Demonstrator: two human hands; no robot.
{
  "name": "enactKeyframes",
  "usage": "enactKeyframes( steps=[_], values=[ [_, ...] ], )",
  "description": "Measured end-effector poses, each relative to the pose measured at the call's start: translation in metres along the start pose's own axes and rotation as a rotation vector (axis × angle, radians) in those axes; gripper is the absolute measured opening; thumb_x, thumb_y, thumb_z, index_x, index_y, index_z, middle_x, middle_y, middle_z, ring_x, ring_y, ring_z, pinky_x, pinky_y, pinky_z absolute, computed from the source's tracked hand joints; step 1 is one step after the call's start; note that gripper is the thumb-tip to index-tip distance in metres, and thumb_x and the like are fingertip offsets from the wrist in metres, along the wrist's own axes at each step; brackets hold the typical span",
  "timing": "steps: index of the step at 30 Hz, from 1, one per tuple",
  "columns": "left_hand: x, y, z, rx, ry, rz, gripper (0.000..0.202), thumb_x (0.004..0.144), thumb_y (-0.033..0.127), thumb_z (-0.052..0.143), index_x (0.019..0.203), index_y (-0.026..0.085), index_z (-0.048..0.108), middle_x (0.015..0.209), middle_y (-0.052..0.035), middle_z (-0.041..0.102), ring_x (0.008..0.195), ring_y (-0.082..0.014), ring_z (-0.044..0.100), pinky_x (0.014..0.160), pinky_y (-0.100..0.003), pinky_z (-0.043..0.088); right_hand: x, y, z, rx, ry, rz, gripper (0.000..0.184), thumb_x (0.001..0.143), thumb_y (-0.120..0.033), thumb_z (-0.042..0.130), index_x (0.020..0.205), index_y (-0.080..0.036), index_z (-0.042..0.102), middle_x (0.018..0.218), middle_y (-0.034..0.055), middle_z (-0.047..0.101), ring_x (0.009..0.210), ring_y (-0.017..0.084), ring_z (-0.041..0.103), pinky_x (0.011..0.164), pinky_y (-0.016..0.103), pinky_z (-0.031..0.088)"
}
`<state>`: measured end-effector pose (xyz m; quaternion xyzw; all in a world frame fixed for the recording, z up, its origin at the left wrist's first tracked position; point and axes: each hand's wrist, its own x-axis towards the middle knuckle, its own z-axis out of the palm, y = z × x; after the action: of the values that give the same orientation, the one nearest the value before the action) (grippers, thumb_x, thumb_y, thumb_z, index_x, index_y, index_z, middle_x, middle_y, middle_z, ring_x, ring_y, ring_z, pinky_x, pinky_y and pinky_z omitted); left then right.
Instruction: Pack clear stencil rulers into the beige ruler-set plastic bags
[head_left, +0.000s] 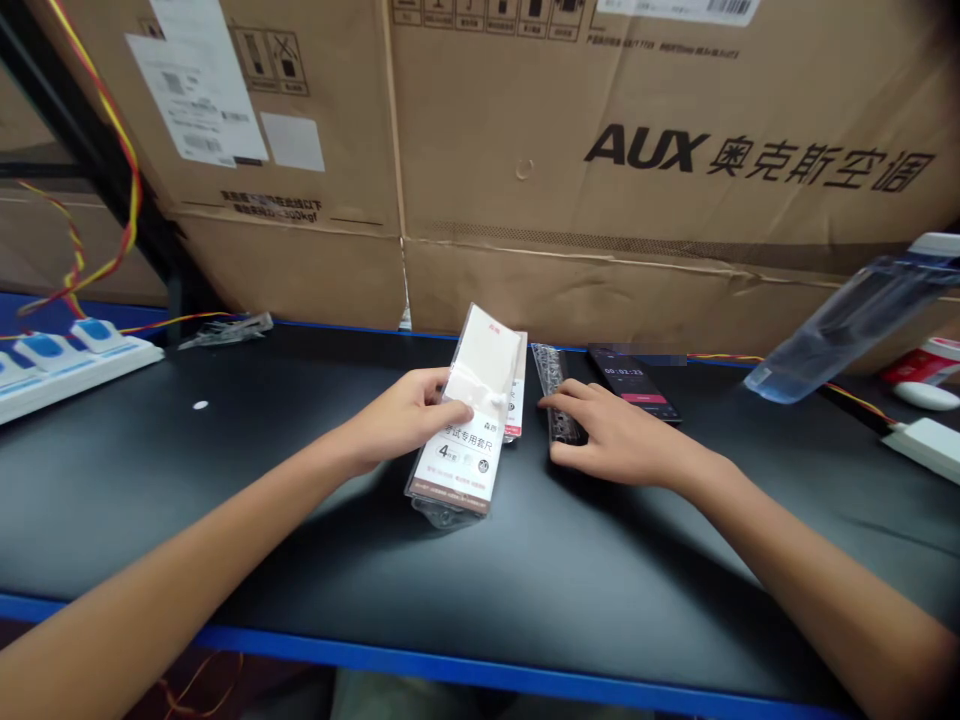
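**Left hand pinches a ruler-set packet; right hand lies on a clear ruler**

The left hand point(401, 415) grips the ruler-set packet point(476, 445), thumb on its face and fingers behind. Near the centre of view, the packet is a tilted oblong of white printed card in glossy clear plastic; whether its crinkled lower end touches the matt black tabletop point(300, 540) is hard to tell.

The right hand point(626, 440) is palm-down, its fingers half bent on the glinting, flat clear ruler point(553, 368); they hide its near part, and I cannot tell whether they grip it.

Clock-face from the held packet: a second card packet point(518, 385), partly covered, lies at two; a smooth black phone point(630, 378) between two and three; further that way, a translucent plastic bottle point(840, 325), cut off by the edge. Crumpled film point(229, 328) sits at ten, a white power strip point(90, 370), also cut off, at nine, a brown cardboard carton point(480, 190) at twelve.
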<state>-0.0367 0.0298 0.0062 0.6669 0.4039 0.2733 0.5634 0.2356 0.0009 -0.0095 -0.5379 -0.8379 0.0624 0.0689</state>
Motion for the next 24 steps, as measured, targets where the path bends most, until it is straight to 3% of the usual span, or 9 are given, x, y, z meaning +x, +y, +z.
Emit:
enactKeyframes(
  steps=[18,24],
  values=[
    [0.0025,-0.0032,-0.0016,-0.012,0.023,0.031,0.039,0.084,0.024,0.068,0.122,0.016,0.066,0.102,-0.0078,0.077,0.092,-0.0272,0.074,0.075,-0.036,0.059,0.0,0.0002,-0.0002,-0.003,-0.007,0.013,0.05,0.086,-0.039,0.057,0.133,-0.022,0.057,0.125,0.0095,0.058,0.114,0.032,0.055,0.099,0.043,0.047],
    [0.002,-0.0046,-0.001,-0.025,0.047,0.033,0.034,0.083,0.026,0.069,0.115,0.017,0.069,0.103,-0.0076,0.077,0.091,-0.0277,0.074,0.076,-0.037,0.058,-0.0005,0.0015,-0.0002,-0.002,-0.015,0.007,0.051,0.087,-0.039,0.057,0.134,-0.021,0.057,0.128,0.01,0.057,0.115,0.031,0.055,0.101,0.043,0.046]
  ],
)
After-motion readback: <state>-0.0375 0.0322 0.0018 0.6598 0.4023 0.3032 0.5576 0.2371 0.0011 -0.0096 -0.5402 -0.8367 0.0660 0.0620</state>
